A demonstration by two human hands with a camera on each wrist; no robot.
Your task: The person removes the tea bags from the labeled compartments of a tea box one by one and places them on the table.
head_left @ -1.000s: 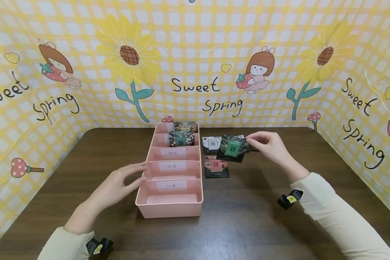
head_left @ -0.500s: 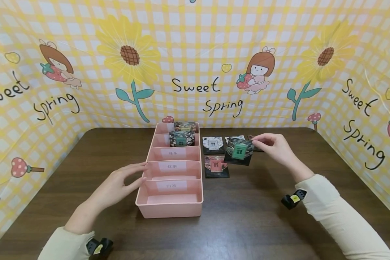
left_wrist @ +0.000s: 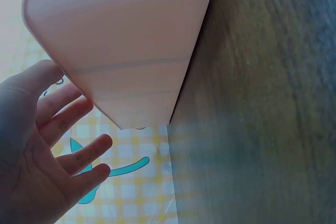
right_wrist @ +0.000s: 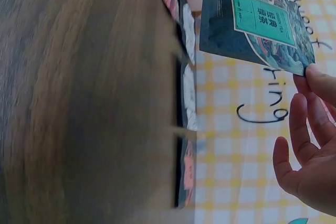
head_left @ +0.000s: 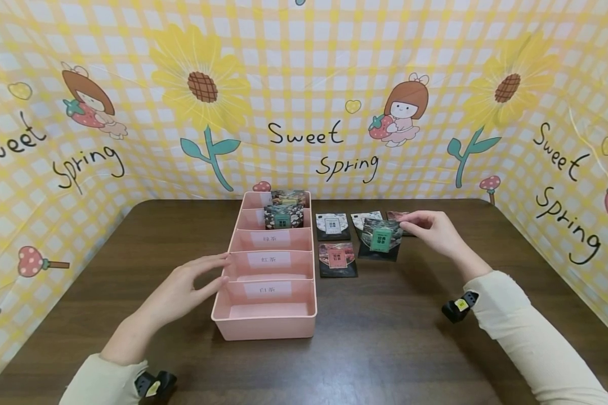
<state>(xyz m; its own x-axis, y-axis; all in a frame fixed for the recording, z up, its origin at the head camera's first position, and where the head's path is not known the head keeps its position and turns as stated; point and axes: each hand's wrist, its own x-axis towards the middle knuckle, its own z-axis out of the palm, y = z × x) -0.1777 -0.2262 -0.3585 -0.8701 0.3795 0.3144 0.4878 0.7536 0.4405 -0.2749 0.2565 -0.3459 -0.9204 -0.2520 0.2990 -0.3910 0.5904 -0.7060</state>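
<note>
My right hand (head_left: 427, 228) pinches a dark tea sachet with a green label (head_left: 381, 240) by its upper right corner, between thumb and forefinger. In the right wrist view this sachet (right_wrist: 257, 22) hangs above the table level, label showing. My left hand (head_left: 184, 281) rests with loosely spread fingers at the left rim of a long pink divided box (head_left: 264, 329). In the left wrist view the fingertips (left_wrist: 84, 106) sit right at the box's edge. Two sachets, one with a green label (head_left: 284, 217) and one behind it (head_left: 290, 197), stand in the two back compartments.
Right of the box lie a white-patterned sachet (head_left: 331, 226), a red-labelled sachet (head_left: 337, 260), another white-patterned one (head_left: 363, 218) and a reddish one (head_left: 396, 215), the last two partly hidden. Paper labels mark the box's compartments. A checked cloth (head_left: 304, 84) hangs behind the brown table (head_left: 385, 349).
My right hand has moved to the right and slightly nearer with the green-labelled sachet, exposing more of the sachets on the table. My left hand has stayed at the box.
</note>
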